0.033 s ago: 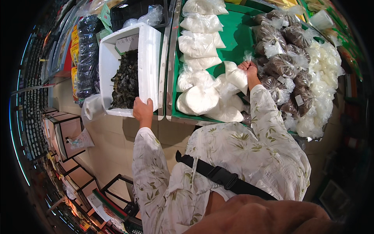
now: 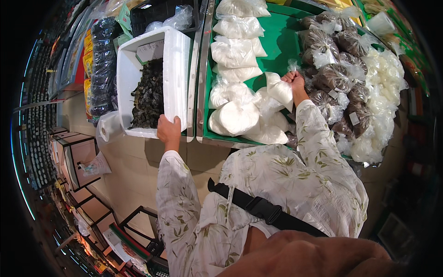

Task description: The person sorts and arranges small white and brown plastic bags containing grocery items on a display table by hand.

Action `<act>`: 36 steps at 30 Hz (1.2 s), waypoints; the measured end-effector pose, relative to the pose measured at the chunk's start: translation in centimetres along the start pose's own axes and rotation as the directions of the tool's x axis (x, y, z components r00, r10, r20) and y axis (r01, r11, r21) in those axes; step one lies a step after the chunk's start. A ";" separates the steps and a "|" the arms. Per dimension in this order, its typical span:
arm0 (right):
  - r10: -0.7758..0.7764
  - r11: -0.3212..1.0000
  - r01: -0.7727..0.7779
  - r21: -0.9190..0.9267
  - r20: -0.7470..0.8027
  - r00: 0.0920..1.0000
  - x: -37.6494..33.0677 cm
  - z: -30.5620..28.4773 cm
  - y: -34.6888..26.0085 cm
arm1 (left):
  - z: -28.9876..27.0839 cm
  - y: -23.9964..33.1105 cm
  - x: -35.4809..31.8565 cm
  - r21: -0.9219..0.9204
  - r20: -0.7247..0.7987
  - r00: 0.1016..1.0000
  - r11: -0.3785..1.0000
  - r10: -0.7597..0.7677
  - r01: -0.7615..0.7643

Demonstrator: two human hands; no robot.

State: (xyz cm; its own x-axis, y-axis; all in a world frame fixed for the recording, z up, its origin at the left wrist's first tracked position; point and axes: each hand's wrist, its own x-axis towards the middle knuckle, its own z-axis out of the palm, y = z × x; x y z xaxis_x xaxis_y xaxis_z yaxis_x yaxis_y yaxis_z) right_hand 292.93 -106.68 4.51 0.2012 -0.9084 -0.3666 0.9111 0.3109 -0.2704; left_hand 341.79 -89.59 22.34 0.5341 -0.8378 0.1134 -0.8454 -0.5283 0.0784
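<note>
My left hand (image 2: 168, 131) grips the near rim of a white foam box (image 2: 177, 69) that holds dark dried pieces (image 2: 147, 97). My right hand (image 2: 295, 81) is closed on the twisted neck of a clear bag of white powder (image 2: 279, 90). That bag lies among several similar bags (image 2: 233, 117) on a green tray (image 2: 277, 41). Both arms wear leaf-print sleeves.
Bags of brown dried goods (image 2: 332, 78) and of white lumps (image 2: 383, 83) fill the tray's right side. A metal rail (image 2: 199, 69) separates box and tray. Left of the box hang a plastic bag roll (image 2: 108, 127) and dark packets (image 2: 101, 69). Low crates (image 2: 78, 157) stand on the floor.
</note>
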 end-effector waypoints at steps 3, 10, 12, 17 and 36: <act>-0.187 0.879 0.083 -0.469 -0.179 0.966 -1.0 4.5 0.5 | 0.2 -0.2 0.1 0.005 0.018 1.000 1.000 -0.013 0.013; 0.063 -0.611 0.369 -0.700 0.421 0.905 -6.4 15.2 3.9 | 0.5 -0.4 0.2 0.019 0.014 1.000 1.000 -0.014 0.013; 0.071 -0.628 0.303 -0.716 0.335 0.939 -6.7 16.4 3.9 | 0.4 -0.3 0.2 0.017 0.011 1.000 1.000 -0.013 0.012; 0.071 0.101 -0.049 -0.994 -0.042 0.997 -1.9 12.7 1.8 | 0.3 0.1 0.2 0.010 -0.002 1.000 1.000 -0.002 0.002; 0.340 -0.678 0.374 -0.632 0.181 0.923 2.1 6.4 -0.5 | 0.3 0.0 0.0 0.040 0.006 1.000 0.999 -0.017 0.016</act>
State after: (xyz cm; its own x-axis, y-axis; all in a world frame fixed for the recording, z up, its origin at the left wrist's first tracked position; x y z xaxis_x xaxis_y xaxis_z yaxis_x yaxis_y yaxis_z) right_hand 295.25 -110.53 9.60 0.5608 -0.7830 -0.2690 -0.7701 -0.3741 -0.5166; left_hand 341.81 -89.64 22.03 0.5480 -0.8297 0.1062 -0.8361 -0.5471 0.0401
